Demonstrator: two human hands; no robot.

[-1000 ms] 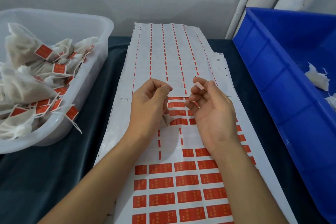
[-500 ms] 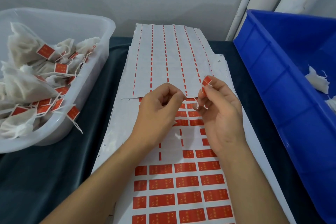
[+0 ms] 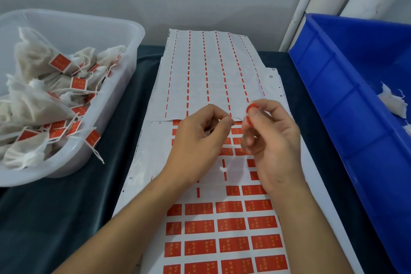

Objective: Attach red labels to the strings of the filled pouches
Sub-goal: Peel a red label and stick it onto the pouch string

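Over the sheet of red labels (image 3: pixel 224 227), my right hand (image 3: pixel 270 138) pinches a red label (image 3: pixel 252 107) between thumb and fingertips; the label is bent around a thin white string. My left hand (image 3: pixel 198 140) has its fingers curled and pinches the string (image 3: pixel 233 118) close to the right hand. The pouch on that string is hidden under my left hand. Both hands hover above the part of the sheet where labels have been peeled off.
A clear plastic tub (image 3: pixel 133 35) on the left holds many filled pouches with red labels (image 3: pixel 79 83) on their strings. A blue crate (image 3: pixel 333 87) on the right holds white pouches (image 3: pixel 392 102). A spent label sheet (image 3: pixel 211 73) lies further back on the dark cloth (image 3: pixel 66 218).
My right hand has turned and folded the red label over the string. My left hand has moved right and up, closer to the right hand. The pouch seen below the left hand earlier is out of sight.
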